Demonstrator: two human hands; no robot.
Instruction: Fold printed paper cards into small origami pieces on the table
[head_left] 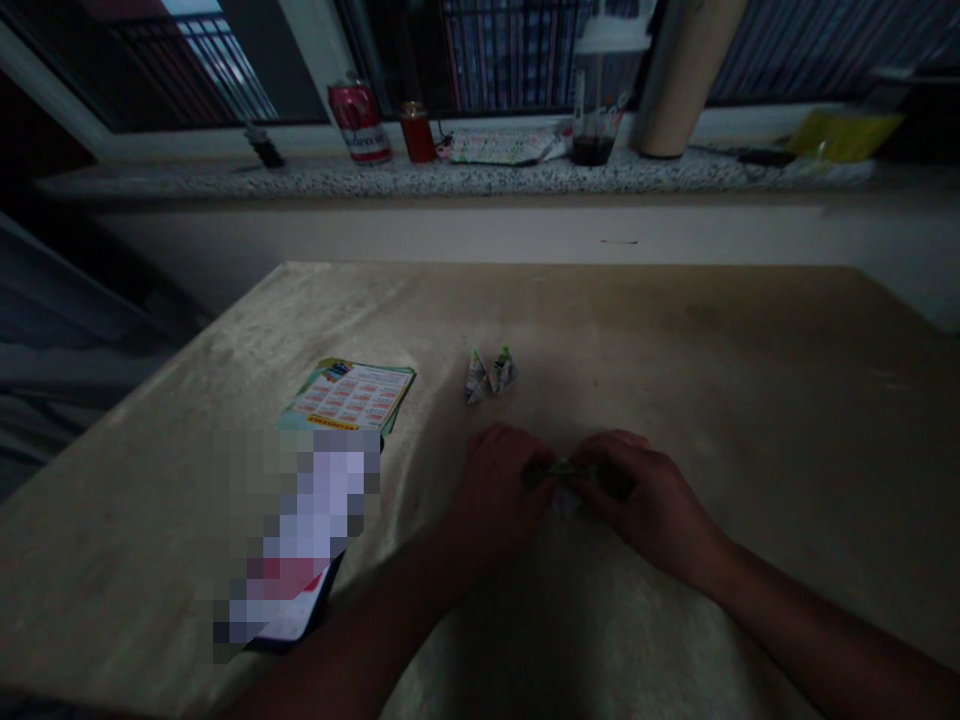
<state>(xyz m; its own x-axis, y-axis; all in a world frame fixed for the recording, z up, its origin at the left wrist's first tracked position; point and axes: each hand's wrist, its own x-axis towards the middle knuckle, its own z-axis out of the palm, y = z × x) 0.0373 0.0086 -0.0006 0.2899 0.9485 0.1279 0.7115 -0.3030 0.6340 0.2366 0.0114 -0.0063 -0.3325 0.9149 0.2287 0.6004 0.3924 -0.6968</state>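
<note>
Low over the table, my left hand (506, 487) and my right hand (645, 497) meet around a small piece of folded paper (566, 500). Fingertips of both hands pinch its upper edge, one hand on each side; a bit of green shows between them, and the fingers hide most of the paper. Just beyond my hands stand two small folded paper pieces (476, 378), pale with printed marks and green tips, close beside each other. Left of these lies a stack of printed paper sheets (349, 395) with a calendar-like grid.
A phone-like device (289, 625), mostly blurred out, lies on the table (787, 420) beside my left forearm. On the stone windowsill (300, 185) stand a red can (360, 122), an orange-red bottle (417, 132), a clear cup with dark liquid (594, 110) and a tan cylinder (686, 80).
</note>
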